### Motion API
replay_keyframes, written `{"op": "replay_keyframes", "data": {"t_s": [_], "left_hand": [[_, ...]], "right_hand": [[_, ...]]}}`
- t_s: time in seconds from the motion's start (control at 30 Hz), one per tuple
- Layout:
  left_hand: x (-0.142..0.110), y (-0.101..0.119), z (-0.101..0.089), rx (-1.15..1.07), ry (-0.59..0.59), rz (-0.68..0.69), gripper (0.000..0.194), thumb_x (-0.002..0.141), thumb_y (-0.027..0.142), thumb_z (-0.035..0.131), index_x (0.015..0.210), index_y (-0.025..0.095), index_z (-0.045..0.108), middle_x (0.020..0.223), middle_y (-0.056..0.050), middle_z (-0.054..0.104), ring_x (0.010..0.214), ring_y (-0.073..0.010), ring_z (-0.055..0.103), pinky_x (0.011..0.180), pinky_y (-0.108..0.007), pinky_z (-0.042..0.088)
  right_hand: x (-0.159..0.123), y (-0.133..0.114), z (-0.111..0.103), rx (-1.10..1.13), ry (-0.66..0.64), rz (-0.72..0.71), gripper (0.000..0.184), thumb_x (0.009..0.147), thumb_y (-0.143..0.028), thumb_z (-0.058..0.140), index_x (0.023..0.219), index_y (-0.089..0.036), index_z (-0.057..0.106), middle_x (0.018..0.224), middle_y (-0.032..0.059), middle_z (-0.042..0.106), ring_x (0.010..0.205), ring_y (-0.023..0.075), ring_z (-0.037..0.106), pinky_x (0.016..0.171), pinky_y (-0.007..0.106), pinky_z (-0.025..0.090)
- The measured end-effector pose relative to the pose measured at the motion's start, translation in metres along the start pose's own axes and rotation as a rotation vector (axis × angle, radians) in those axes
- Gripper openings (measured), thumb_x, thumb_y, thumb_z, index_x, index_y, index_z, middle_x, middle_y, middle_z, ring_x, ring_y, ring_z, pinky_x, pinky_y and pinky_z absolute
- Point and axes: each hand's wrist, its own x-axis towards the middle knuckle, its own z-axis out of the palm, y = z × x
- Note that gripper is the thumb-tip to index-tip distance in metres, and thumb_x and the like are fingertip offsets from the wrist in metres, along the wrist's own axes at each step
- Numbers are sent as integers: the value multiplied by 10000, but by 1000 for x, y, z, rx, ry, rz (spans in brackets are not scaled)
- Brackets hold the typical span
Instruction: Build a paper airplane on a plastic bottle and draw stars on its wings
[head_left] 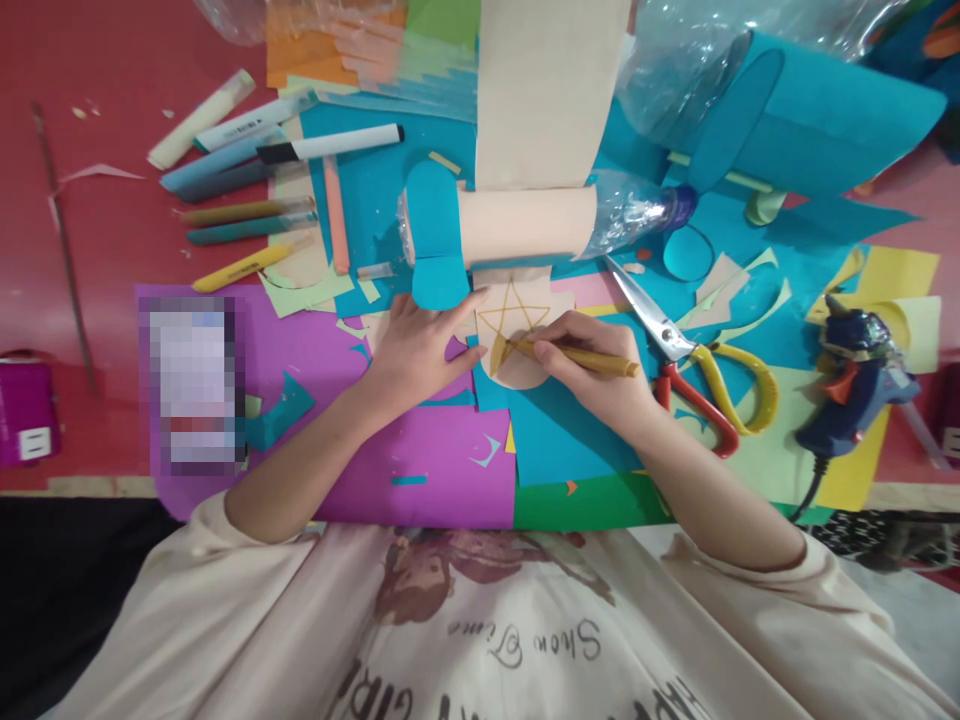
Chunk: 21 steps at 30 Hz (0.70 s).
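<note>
A pixelated block (193,385) sits on the purple sheet (420,460) at the left, and nothing under it can be made out. Top edge of the view cuts off a clear plastic bag (750,40) and a long beige strip (544,90); a magenta box (26,412) is clipped at the left border. The nib of the gold marker (581,357) is hidden against the paper, so whether it touches is hard to say.

Right hand (592,370) is closed around that gold marker, fingers pinched near the tip, barrel pointing off to the right. The tip meets a beige paper piece (517,330) with one five-pointed star outlined in gold, its lower left arm partly filled. Left hand (416,350) lies flat and spread, fingers pressing the paper's left edge, gripping nothing.

Just above the star lies one plastic bottle (540,225) on its side, wrapped in beige paper with blue card fins. Count one pair of scissors (694,365), red and yellow handles, blades apart, just right of the writing hand. One blue glue gun (859,385) further right, cord trailing down. Upper left, a cluster of about seven pens and markers (247,190), some overlapping, so the count is rough.

Writing: the shirt (480,630) shows script upside down, apparently "Show Time"; the rest is cut off.
</note>
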Motion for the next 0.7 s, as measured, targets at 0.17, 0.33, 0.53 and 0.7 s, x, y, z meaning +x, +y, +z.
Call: {"op": "replay_keyframes", "data": {"t_s": [0.17,0.33,0.53,0.7], "left_hand": [[1,1,-1,-7,-11,-3,552,920,410,528,1434,219,464,1110,-107,607,1035,-281,573,911,-410,418],[0,0,0,4,5,6,552,915,396,541,1437,234,461,1066,-87,622,1042,-272,572,906,-392,417],[0,0,-1,6,-10,0,562,915,398,539,1444,227,454,1034,-85,624,1019,-274,581,896,-392,420],[0,1,-1,-1,-9,-5,551,914,402,538,1434,238,461,1040,-81,614,984,-265,581,900,-399,416]], "right_hand": [[0,-2,-2,-14,-28,-4,150,813,-274,651,687,-199,617,722,19,725,637,147,666,590,256,512],[1,-3,-2,-32,-55,-51,141,795,-226,627,661,-186,607,651,1,682,572,119,610,548,235,455],[1,-4,-2,-30,-50,-30,142,788,-243,625,657,-192,610,660,6,696,577,127,620,538,241,461],[1,-2,-1,-25,2,3,183,808,-321,656,676,-203,610,703,17,716,614,143,651,564,256,502]]}}
